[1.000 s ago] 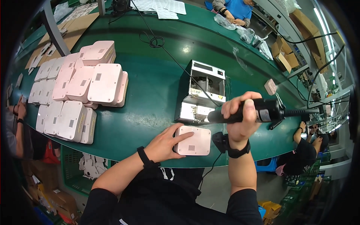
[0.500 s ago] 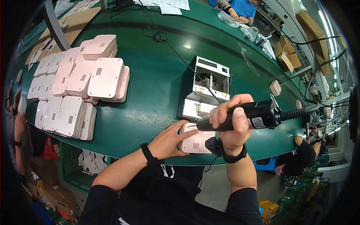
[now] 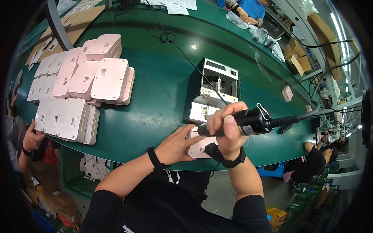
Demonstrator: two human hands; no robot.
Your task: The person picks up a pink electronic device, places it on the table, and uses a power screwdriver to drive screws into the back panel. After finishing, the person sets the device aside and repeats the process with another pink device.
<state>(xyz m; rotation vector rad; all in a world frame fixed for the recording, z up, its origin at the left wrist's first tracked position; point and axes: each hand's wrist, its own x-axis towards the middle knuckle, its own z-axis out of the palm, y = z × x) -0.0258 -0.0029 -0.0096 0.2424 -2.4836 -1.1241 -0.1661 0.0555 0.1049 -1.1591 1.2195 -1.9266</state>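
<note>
My left hand (image 3: 176,145) flat on pink case (image 3: 200,147), steadying it before metal box (image 3: 211,91); right hand (image 3: 227,128) fist-tight round screwdriver (image 3: 241,123), tip down onto case.

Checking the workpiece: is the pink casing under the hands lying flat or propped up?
Flat: the pink casing lies on the green table, left hand on it.

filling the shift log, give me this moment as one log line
left hand: steadies pink casing | right hand: grips black power screwdriver, tip on casing | green table: stacked pink casings
</note>
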